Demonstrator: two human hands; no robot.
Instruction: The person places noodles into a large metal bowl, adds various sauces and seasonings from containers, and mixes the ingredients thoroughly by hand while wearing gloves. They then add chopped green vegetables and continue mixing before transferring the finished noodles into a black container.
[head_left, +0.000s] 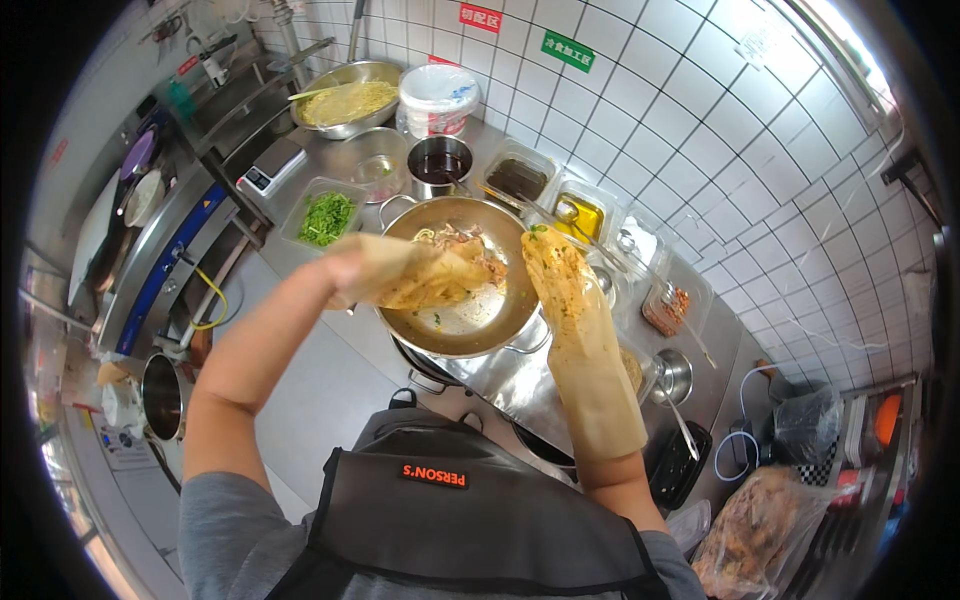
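Observation:
A wide steel two-handled pan (480, 330) stands before me on the counter's edge. Pieces of what looks like cooked meat (459, 238) lie in it, with green herb bits and an oily film on its floor. My left hand (442, 274), in a long yellowish plastic glove smeared with sauce, is down inside the pan among the food; motion blur and the glove hide its fingers. At the pan's right rim is my right hand (559, 262), gloved the same way and flecked with herbs. Whether it grips the rim is hidden.
Chopped greens (326, 217), a pot of dark sauce (440, 161), a tub of dark liquid (517, 180), yellow oil (579, 216) and peanuts (666, 311) surround the pan. Farther back stand a noodle bowl (349, 101), a white bucket (439, 97) and a scale (271, 166). Bagged meat (757, 525) lies right.

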